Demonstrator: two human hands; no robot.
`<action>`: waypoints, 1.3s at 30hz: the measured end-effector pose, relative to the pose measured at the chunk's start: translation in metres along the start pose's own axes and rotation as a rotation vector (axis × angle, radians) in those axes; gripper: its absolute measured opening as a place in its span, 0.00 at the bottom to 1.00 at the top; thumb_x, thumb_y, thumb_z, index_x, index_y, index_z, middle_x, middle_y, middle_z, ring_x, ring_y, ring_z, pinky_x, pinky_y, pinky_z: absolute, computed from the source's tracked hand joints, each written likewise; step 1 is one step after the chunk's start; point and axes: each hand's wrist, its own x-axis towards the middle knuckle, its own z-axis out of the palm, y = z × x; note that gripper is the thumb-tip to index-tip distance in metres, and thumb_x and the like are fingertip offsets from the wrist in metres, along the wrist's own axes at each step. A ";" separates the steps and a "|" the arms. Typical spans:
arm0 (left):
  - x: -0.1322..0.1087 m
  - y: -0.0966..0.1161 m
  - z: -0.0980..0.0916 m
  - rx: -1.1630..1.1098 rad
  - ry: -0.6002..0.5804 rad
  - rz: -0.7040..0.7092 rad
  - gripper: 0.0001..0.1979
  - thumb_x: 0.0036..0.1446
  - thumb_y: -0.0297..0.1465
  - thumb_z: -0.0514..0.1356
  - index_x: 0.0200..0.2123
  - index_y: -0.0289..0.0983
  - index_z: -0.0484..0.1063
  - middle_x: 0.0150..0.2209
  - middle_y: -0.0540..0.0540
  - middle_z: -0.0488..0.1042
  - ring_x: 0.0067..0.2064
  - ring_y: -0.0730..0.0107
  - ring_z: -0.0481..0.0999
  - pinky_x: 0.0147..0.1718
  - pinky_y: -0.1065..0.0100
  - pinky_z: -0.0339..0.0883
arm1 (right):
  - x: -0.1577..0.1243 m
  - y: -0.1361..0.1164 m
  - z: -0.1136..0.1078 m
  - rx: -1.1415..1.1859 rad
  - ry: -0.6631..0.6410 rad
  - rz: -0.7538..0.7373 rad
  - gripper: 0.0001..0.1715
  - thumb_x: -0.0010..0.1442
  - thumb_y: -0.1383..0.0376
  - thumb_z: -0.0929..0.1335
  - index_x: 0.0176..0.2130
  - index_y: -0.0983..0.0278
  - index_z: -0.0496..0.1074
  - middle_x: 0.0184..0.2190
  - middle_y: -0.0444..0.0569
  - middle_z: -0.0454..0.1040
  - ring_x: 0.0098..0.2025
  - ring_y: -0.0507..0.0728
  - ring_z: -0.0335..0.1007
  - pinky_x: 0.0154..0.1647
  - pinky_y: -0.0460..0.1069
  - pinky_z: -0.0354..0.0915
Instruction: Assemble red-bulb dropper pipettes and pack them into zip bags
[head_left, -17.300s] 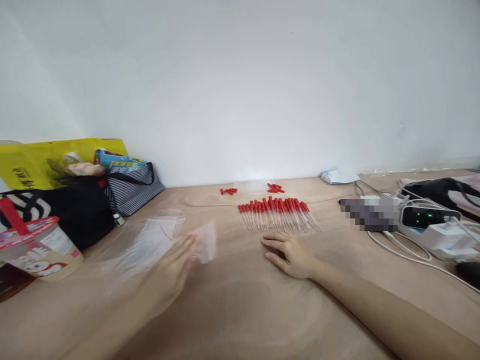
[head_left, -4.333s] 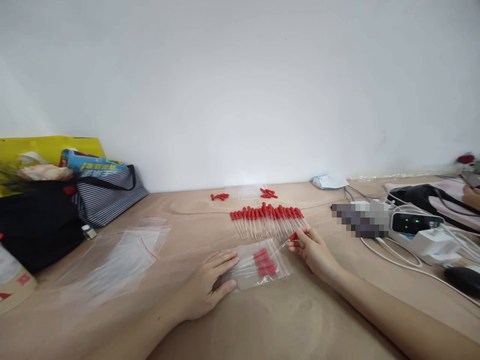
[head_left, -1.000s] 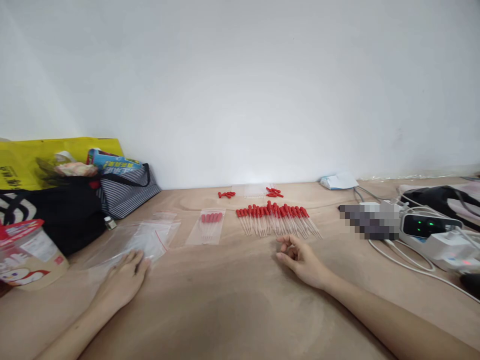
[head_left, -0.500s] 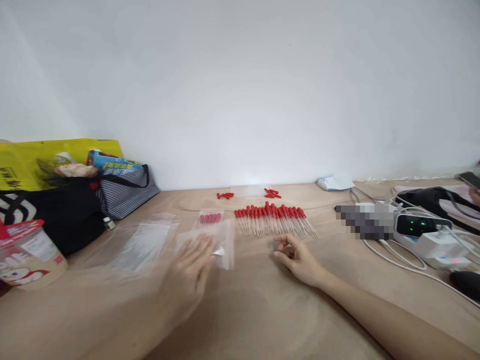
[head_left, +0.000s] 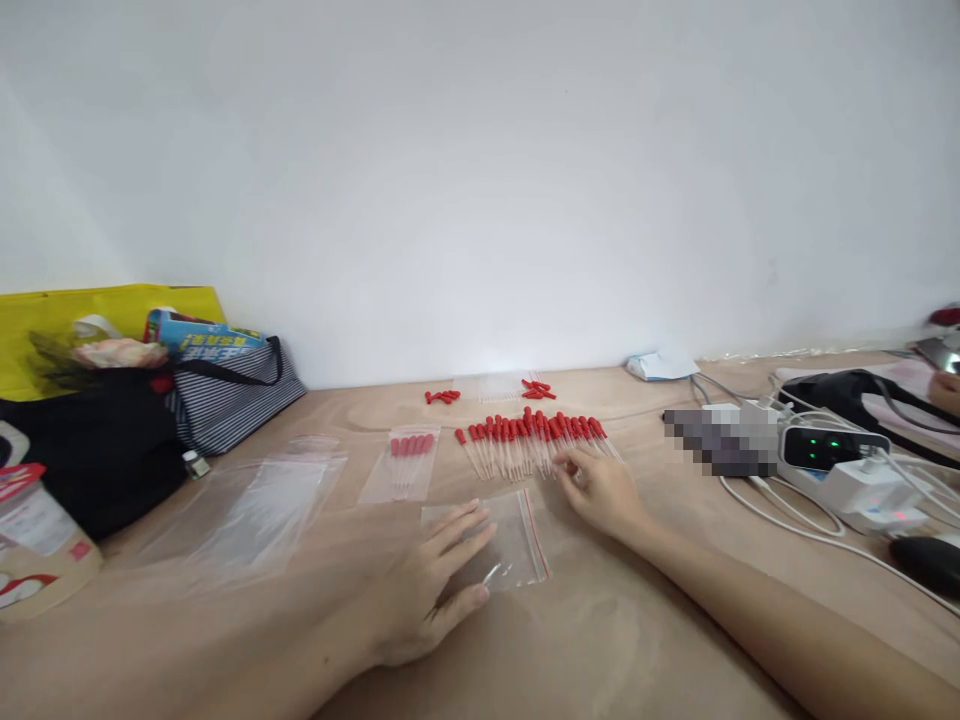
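My left hand (head_left: 442, 565) lies with fingers stretched out over a clear zip bag (head_left: 517, 545) with a red strip at its right end. The bag looks flat, with nothing visible inside. At the row of glass droppers with red rubber bulbs (head_left: 517, 430), my right hand (head_left: 600, 488) has loosely bent fingers, thumb and forefinger apart. Its fingertips are by the stems at the right of the row; whether they touch one is unclear. Another zip bag (head_left: 382, 480), left of the row, holds several red-bulbed droppers.
Clear zip bags (head_left: 277, 500) lie stacked on the left. Loose red bulbs (head_left: 538, 390) and glass tubes lie near the wall. A striped bag (head_left: 232, 390), a small bottle (head_left: 196, 464) and a tub (head_left: 41, 550) stand left. Chargers and white cables (head_left: 825, 520) fill the right, near another person's hand (head_left: 945, 390).
My left hand has moved right, bringing the zip bag in front of the dropper row and uncovering the filled bag. My right hand has moved up to the stems. The view has shifted slightly.
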 end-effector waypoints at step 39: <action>0.008 -0.008 -0.013 -0.051 -0.218 -0.040 0.19 0.62 0.36 0.42 0.56 0.49 0.53 0.60 0.52 0.50 0.60 0.63 0.48 0.56 0.53 0.45 | -0.015 0.002 0.012 1.221 0.176 0.587 0.21 0.44 0.50 0.68 0.27 0.62 0.60 0.24 0.44 0.67 0.22 0.49 0.63 0.22 0.45 0.60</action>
